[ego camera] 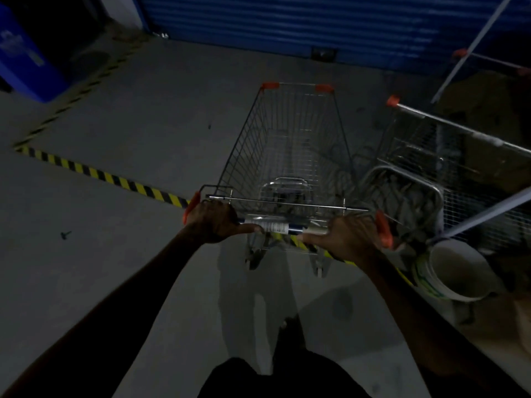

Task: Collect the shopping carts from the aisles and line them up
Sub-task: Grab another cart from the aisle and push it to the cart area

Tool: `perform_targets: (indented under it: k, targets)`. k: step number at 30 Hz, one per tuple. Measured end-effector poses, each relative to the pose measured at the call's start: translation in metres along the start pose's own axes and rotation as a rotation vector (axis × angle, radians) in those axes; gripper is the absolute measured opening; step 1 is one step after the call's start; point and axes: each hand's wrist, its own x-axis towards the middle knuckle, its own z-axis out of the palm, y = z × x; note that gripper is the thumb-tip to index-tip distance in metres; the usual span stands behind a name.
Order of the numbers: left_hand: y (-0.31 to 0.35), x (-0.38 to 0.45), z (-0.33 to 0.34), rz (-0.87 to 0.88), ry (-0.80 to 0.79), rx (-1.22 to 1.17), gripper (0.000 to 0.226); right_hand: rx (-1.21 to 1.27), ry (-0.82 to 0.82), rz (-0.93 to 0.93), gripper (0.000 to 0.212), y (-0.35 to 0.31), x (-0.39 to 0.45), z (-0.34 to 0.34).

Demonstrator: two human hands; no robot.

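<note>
Cart [290, 145] handle [275, 226] w/in both hands' fingers [218, 209]

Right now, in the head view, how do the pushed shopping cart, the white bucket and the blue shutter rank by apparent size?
1. Blue shutter, widest though partly cut off.
2. Pushed shopping cart.
3. White bucket, smallest, though near the camera.

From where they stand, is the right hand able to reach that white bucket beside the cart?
Probably yes. The right hand grips the cart handle, and the white bucket sits just to its right with nothing between. It would have to let go of the handle first.
</note>
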Motion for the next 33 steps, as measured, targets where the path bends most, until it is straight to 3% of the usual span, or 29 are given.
perform_targets:
  k: [4, 8, 12, 16, 22, 28, 33]
  targets:
    - [-0.005, 0.059, -0.021, -0.023, -0.015, -0.008, 0.105, 0.003, -0.022, -0.008, 0.124, 0.009, 0.062, -0.006]
    - [-0.018, 0.123, -0.036, -0.016, -0.023, -0.024, 0.112, -0.110, -0.052, 0.010, 0.107, 0.012, 0.119, -0.019]
    - [-0.027, 0.178, -0.056, 0.014, -0.003, -0.018, 0.091, 0.070, -0.062, 0.056, 0.111, 0.017, 0.177, -0.019]
    - [-0.040, 0.233, -0.074, 0.073, 0.032, 0.008, 0.108, 0.030, -0.031, 0.101, 0.115, 0.010, 0.218, -0.032]
    - [-0.067, 0.311, -0.093, 0.189, 0.076, 0.009, 0.101, 0.004, -0.057, 0.168, 0.091, -0.013, 0.266, -0.063]
    - [-0.083, 0.359, -0.115, 0.258, 0.096, -0.032, 0.088, 0.033, 0.031, 0.217, 0.104, -0.010, 0.313, -0.050]
    - [-0.088, 0.380, -0.127, 0.284, 0.082, -0.002, 0.089, 0.082, 0.083, 0.196, 0.098, -0.001, 0.335, -0.034]
